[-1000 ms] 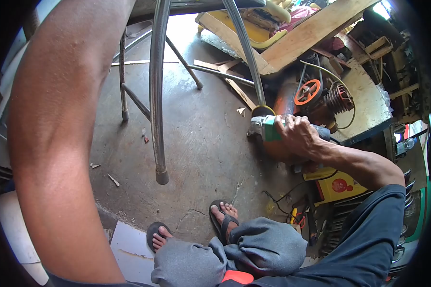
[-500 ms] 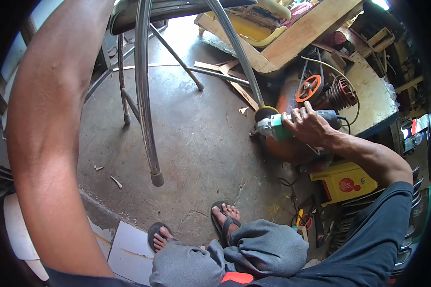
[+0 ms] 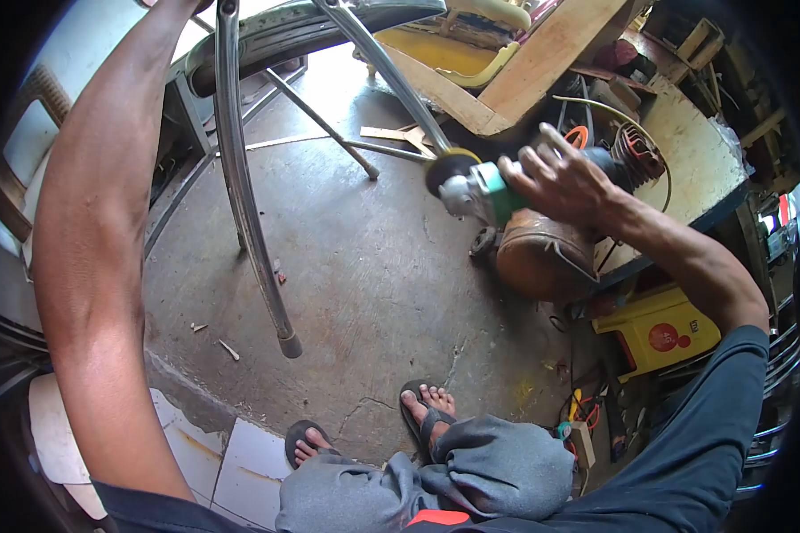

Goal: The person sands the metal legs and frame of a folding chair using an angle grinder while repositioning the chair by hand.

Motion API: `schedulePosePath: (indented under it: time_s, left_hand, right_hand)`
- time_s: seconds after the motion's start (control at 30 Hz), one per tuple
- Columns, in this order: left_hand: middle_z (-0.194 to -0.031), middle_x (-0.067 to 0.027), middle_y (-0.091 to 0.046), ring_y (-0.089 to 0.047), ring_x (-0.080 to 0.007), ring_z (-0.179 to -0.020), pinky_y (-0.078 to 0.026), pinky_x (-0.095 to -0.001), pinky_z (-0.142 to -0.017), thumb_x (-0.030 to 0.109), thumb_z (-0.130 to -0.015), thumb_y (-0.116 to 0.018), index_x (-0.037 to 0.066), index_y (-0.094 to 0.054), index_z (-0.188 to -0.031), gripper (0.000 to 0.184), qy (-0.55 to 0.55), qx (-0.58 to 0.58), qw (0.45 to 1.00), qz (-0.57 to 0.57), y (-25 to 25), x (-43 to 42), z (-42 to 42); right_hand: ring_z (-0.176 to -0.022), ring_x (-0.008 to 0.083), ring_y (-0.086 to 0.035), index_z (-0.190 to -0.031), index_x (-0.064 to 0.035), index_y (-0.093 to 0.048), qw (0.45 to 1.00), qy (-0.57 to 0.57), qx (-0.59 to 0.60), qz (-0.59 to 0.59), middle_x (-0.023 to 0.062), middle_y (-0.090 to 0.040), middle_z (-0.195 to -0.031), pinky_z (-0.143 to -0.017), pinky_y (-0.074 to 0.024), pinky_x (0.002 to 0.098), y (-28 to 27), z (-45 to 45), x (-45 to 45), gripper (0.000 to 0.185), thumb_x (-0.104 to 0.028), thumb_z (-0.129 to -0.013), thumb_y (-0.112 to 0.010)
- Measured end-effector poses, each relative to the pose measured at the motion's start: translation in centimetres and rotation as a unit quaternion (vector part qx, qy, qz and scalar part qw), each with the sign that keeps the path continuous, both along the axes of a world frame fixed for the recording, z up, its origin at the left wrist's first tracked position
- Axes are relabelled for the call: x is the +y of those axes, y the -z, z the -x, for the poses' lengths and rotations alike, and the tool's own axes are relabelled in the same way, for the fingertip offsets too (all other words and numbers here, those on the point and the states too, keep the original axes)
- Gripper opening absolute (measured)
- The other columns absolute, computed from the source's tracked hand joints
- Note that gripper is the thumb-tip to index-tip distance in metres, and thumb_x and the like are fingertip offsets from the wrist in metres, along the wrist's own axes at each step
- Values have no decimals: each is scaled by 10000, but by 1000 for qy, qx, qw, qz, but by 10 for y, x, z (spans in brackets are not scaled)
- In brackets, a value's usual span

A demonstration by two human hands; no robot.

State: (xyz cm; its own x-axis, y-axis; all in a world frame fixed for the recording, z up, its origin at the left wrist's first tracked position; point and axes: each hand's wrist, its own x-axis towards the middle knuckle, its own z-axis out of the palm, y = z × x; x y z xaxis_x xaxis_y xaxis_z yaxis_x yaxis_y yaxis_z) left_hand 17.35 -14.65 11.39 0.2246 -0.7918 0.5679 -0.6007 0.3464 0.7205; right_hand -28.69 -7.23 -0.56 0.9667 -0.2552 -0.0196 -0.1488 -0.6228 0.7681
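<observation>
My right hand (image 3: 560,178) is wrapped round the body of a green angle grinder (image 3: 493,191). The grinder's round disc (image 3: 453,169) is at the lower end of one metal leg of a chair frame (image 3: 240,195); whether they touch is hard to tell. The frame is raised and tilted, its dark seat part (image 3: 311,35) at the top of the view. My left arm reaches up along the left side towards the frame, and the left hand is hidden beyond the top edge.
A rusty tank (image 3: 547,258) with a compressor motor (image 3: 640,151) stands right of the grinder. Wooden boards (image 3: 551,62) lie behind it. A yellow container (image 3: 662,333) is at the lower right, near cables and small tools (image 3: 582,409). My sandalled feet are below.
The chair frame has shifted left, and more of its seat part shows. My right hand and the grinder have moved up and left along with the leg's end.
</observation>
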Motion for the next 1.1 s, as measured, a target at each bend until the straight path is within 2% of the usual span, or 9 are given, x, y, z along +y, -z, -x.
schedulePosePath:
  time_s: [0.17, 0.33, 0.5, 0.57, 0.63, 0.7, 0.8, 0.83, 1.1]
  left_hand:
    - [-660, -109, -652, -550, -173, -468, -476, -337, -431, 344, -1056, -497, -26, -724, -862, 476, -12, 5, 1000, -4, 0, 2, 3]
    - [-655, -127, -683, -545, -169, -425, -454, -332, -390, 290, -1039, -510, -28, -726, -828, 439, 6, 34, 999, 6, 0, 1, 3]
    - [-653, -125, -685, -546, -167, -427, -455, -328, -394, 257, -1033, -493, -33, -719, -810, 430, -40, 28, 999, 9, 1, 9, 9]
    - [-671, -118, -692, -598, -182, -494, -511, -329, -482, 284, -1023, -523, -46, -724, -835, 430, -29, 38, 999, 2, 3, 4, 4]
    - [-582, -64, -593, -613, -185, -523, -485, -349, -516, 518, -963, -614, 13, -674, -884, 515, -41, 2, 999, 6, 14, -38, -37]
    - [-572, -9, -514, -526, -135, -489, -429, -322, -494, 599, -957, -608, 31, -659, -826, 586, -57, 8, 998, 7, 13, -19, -19]
    - [-582, -44, -562, -569, -159, -505, -453, -332, -514, 567, -947, -618, 41, -632, -726, 570, -70, -16, 997, 14, 9, 2, 2]
    - [-585, -71, -585, -591, -188, -507, -479, -363, -529, 536, -946, -611, 26, -624, -709, 563, -85, -13, 996, 14, 9, 6, 5]
    - [-528, -6, -507, -504, -127, -408, -414, -305, -408, 545, -988, -596, 68, -637, -737, 541, -87, -8, 996, 18, 10, 28, 26]
  right_hand:
    - [-850, 286, -757, -1296, -43, -560, 993, 2, -113, 20, 149, -712, -973, -975, -553, 539, -30, -39, -5, 604, -338, -822, -790]
    - [-816, 282, -744, -1278, -40, -566, 1000, 5, 8, 12, 142, -699, -912, -949, -555, 551, -6, 6, 7, 366, -173, -937, -586]
    - [-688, 294, -698, -1229, -15, -581, 960, 217, -134, -119, 155, -667, -849, -816, -554, 492, 40, 48, 76, 494, -315, -854, -696]
    - [-787, 350, -712, -1272, 9, -521, 870, 359, -289, -174, 188, -685, -918, -745, -573, 458, 52, 40, 111, 788, -474, -730, -824]
    - [-989, 374, -729, -1338, 19, -502, 647, 555, -432, -295, 271, -702, -1124, -813, -584, 459, 65, 23, 121, 821, -516, -791, -801]
    - [-1023, 307, -716, -1338, 17, -530, 513, 475, -602, -384, 237, -710, -1135, -878, -560, 415, 110, 25, 120, 804, -512, -796, -800]
    - [-1015, 260, -689, -1306, 17, -564, 403, 434, -685, -423, 183, -710, -1102, -910, -533, 398, 140, -6, 114, 753, -483, -794, -802]
    - [-996, 412, -718, -1270, 56, -529, 406, 430, -696, -407, 290, -706, -1101, -910, -548, 476, 140, -19, 111, 788, -524, -794, -772]
    - [-733, 398, -728, -1263, 139, -403, 515, 333, -645, -456, 291, -696, -887, -671, -608, 482, 51, -102, 100, 765, -435, -853, -699]
